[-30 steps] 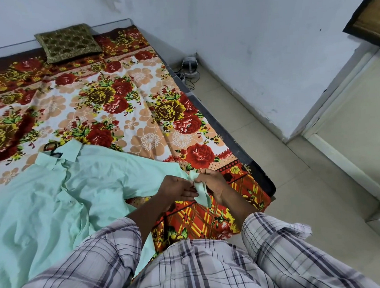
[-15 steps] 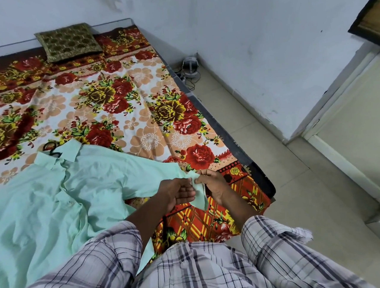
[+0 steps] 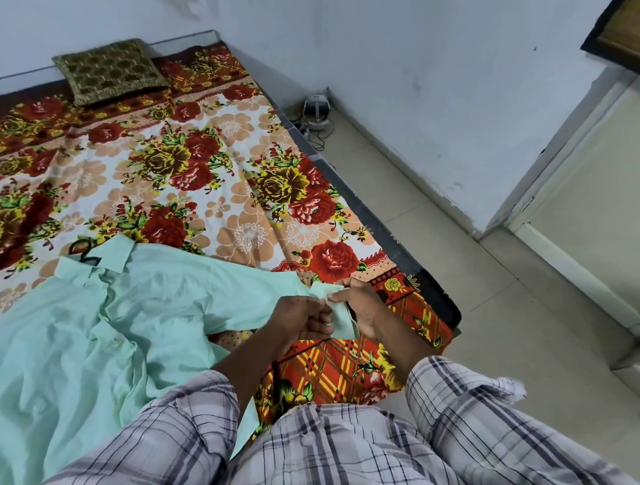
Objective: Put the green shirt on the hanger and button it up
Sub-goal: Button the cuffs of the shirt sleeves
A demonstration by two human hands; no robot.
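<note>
The pale green shirt (image 3: 90, 341) lies spread on the flowered bed, collar toward the far side. A dark hanger hook (image 3: 82, 251) pokes out of the collar; the rest of the hanger is hidden inside the shirt. One sleeve stretches right toward the bed's near corner. My left hand (image 3: 301, 319) and my right hand (image 3: 360, 304) both pinch the sleeve cuff (image 3: 338, 313) between fingertips, close together. The cuff's button is too small to make out.
The bed carries a red and yellow floral sheet (image 3: 199, 167) with an olive cushion (image 3: 109, 69) at its far end. A small white device with cables (image 3: 314, 108) sits on the floor by the wall. Tiled floor lies to the right, with a door sill (image 3: 578, 273).
My hands stay on the cuff near the bed corner; the fingers have shifted slightly on the fabric. The shirt body has not moved.
</note>
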